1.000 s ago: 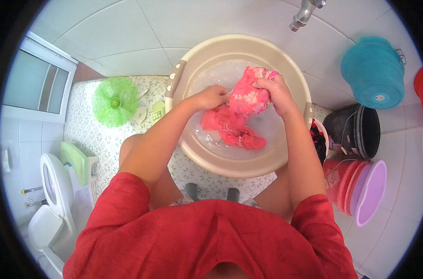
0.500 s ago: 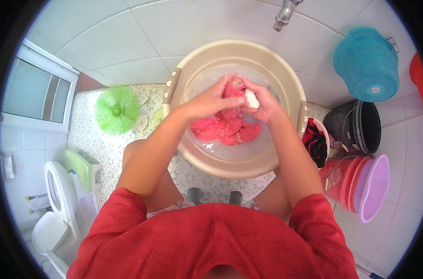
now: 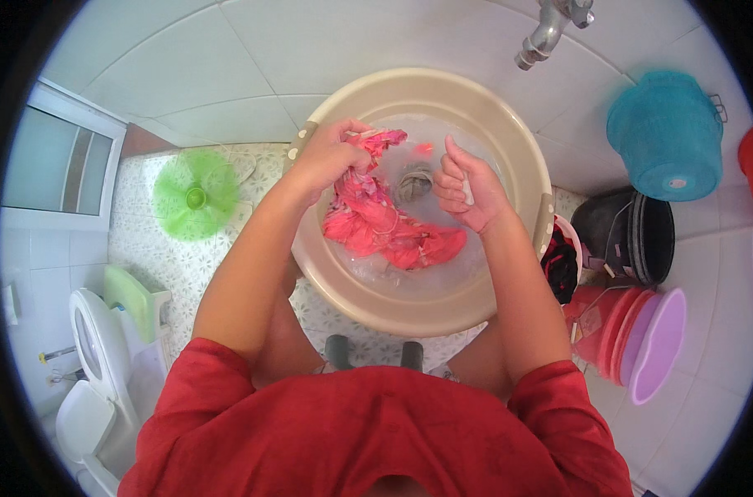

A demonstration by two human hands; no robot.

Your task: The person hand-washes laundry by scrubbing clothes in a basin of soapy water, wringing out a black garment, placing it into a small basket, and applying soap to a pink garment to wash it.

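My left hand [image 3: 327,159] is closed on a wet pink-red patterned garment [image 3: 380,225], bunched up at the left inside a large beige basin [image 3: 384,316]. The garment's lower part lies in cloudy water. Over the right side of the basin my right hand [image 3: 478,192] is curled with the thumb up. In its palm shows the edge of a white bar of soap [image 3: 467,190], mostly hidden by the fingers. Between the hands, a greyish piece of cloth [image 3: 414,184] sits in the water.
A metal tap [image 3: 542,41] juts from the tiled wall. To the right are a blue bucket [image 3: 668,137], a black bucket [image 3: 633,236], stacked red buckets [image 3: 600,327] with a purple basin [image 3: 659,348], and dark clothes [image 3: 560,269]. A green fan [image 3: 196,196] and toilet [image 3: 103,340] stand left.
My hands have moved apart. The left has drawn the garment leftward, while the right has closed round the white bar and left the garment. The greyish cloth now shows between them.
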